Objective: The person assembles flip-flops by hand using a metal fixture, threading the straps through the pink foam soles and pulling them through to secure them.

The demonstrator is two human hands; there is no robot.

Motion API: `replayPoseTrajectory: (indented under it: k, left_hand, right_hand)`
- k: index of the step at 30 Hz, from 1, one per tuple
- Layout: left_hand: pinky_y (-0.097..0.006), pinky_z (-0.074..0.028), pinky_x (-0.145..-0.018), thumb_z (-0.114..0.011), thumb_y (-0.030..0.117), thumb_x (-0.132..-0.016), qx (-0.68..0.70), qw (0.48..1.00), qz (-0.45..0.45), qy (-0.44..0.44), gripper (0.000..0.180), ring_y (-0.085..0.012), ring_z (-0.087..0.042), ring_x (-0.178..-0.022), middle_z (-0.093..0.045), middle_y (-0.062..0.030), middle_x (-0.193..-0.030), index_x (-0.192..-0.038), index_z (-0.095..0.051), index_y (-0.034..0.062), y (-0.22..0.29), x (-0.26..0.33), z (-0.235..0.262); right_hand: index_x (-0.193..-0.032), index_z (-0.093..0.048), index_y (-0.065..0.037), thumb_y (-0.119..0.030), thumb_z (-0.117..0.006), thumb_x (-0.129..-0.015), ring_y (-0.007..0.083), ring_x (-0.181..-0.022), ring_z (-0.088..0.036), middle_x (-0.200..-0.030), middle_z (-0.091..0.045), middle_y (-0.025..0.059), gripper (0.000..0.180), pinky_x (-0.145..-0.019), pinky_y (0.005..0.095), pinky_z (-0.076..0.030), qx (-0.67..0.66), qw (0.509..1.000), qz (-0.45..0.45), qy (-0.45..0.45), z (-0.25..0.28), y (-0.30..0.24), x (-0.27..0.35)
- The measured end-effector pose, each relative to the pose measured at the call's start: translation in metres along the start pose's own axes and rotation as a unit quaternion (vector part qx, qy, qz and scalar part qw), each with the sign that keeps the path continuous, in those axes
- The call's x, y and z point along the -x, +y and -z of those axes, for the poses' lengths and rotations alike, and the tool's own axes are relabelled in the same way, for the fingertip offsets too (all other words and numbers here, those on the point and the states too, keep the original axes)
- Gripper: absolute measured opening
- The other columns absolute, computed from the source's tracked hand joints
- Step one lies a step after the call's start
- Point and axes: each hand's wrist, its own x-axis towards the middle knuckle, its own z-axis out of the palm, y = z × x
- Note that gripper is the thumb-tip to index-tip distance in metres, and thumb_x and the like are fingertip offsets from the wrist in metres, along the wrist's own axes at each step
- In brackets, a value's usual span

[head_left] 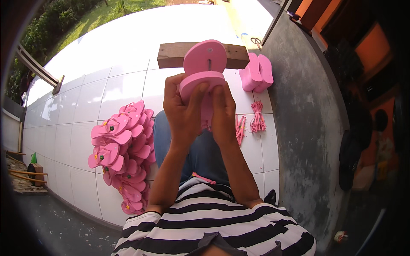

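A pink flip-flop sole (194, 80) is gripped from both sides in front of me. My left hand (181, 106) wraps round its left side, and my right hand (223, 109) closes on its right, both thumbs pressing close together on the near face. Just beyond it, another rounded pink sole piece (198, 55) overlaps a wooden block (173, 55); whether the two pink pieces are joined is hidden. Between them shows a thin metal rod (209, 65). A pink strap (204, 178) lies on my lap.
Left of my legs lies a heap of pink flip-flops (128, 149) with small flower decorations. At right stand stacked pink soles (256, 72), a tied bundle of pink straps (258, 117) and loose straps (240, 130). Scissors (256, 41) rest farther back on the white tiled floor (85, 94).
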Motion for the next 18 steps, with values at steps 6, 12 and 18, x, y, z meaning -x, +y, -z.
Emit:
replayPoseTrajectory:
  k: [6,12,18]
  left_hand:
    - [-0.023,-0.048,-0.060,-0.078,0.019,-0.086,0.119,0.985,-0.126,-0.024,0.037,-0.0103,-0.059,-0.067,-0.060,-0.0082,-0.074,-0.096,-0.045,0.0054,0.009,0.053,0.003]
    - [-0.022,-0.047,-0.067,-0.074,0.018,-0.090,-0.053,0.990,0.105,-0.082,0.031,-0.0083,-0.056,-0.076,-0.059,-0.0040,-0.086,-0.105,-0.052,0.0023,-0.024,0.073,0.018]
    - [-0.025,-0.052,-0.068,-0.077,0.014,-0.086,-0.074,0.959,0.186,-0.200,0.027,-0.0100,-0.065,-0.079,-0.069,-0.0056,-0.089,-0.103,-0.062,0.0007,-0.010,0.051,0.030]
  right_hand:
    - [-0.114,-0.055,0.000,-0.034,-0.041,-0.107,0.0159,-0.088,-0.056,-0.104,-0.062,0.0092,0.038,-0.078,0.0326,-0.047,0.128,0.982,0.136,-0.034,0.027,-0.001,0.072]
    - [-0.125,-0.055,0.000,-0.024,-0.059,-0.100,0.0262,-0.096,-0.061,-0.109,-0.060,0.0147,0.036,-0.086,0.0356,-0.048,0.202,0.975,-0.086,0.024,0.061,0.019,0.106]
    - [-0.117,-0.060,0.001,-0.015,-0.065,-0.094,0.0321,-0.082,-0.066,-0.092,-0.063,0.0169,0.028,-0.074,0.0379,-0.052,0.354,0.935,-0.005,-0.021,0.068,0.001,0.095]
